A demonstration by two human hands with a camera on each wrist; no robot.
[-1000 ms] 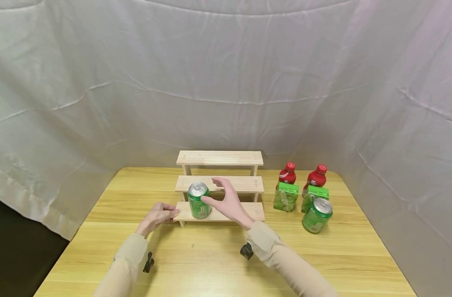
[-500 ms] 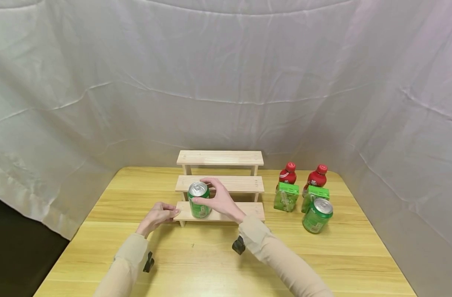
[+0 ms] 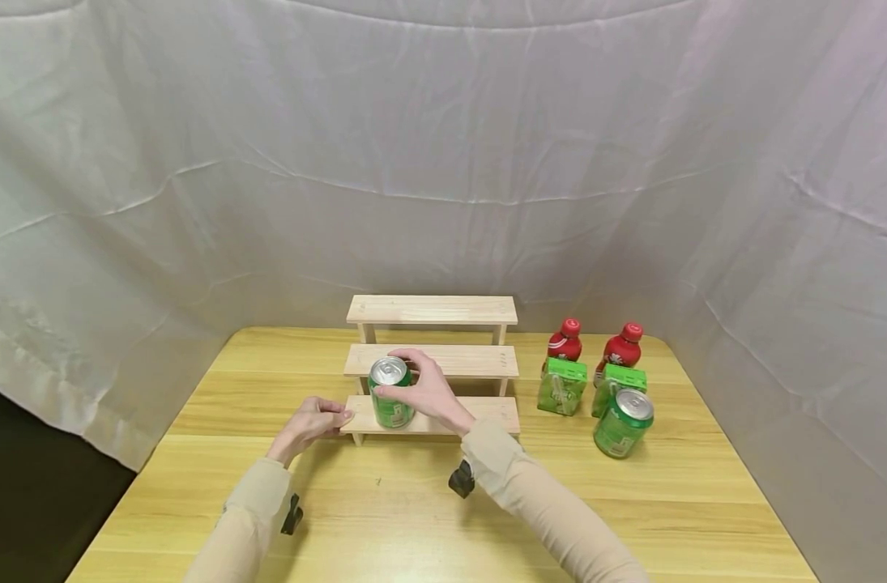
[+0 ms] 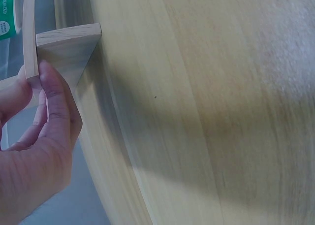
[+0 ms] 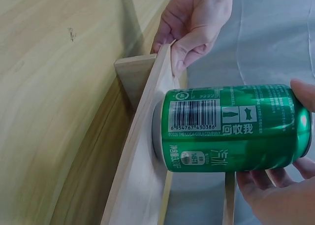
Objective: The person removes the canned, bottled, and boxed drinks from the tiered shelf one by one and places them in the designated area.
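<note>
A green soda can (image 3: 392,410) with a silver top stands upright on the lowest step of a pale wooden three-step rack (image 3: 458,414), near its left end. My right hand (image 3: 430,391) curls round the can from the right, thumb in front and fingers behind; the right wrist view shows the can (image 5: 231,129) with its base against the board. At the left end of that same step, my left hand (image 3: 313,425) pinches the board between thumb and fingers. Close up in the left wrist view, the left hand (image 4: 49,121) grips the board's corner (image 4: 30,48).
Right of the rack stand two red bottles (image 3: 621,348), two green drink cartons (image 3: 562,387) and a second green can (image 3: 623,424). All rest on the wooden table (image 3: 385,518). Grey curtains (image 3: 443,162) hang behind and at both sides.
My right hand has moved left and closed round the can, from just beside it with fingers spread. The left hand stays on the step's end, and the can has not visibly shifted.
</note>
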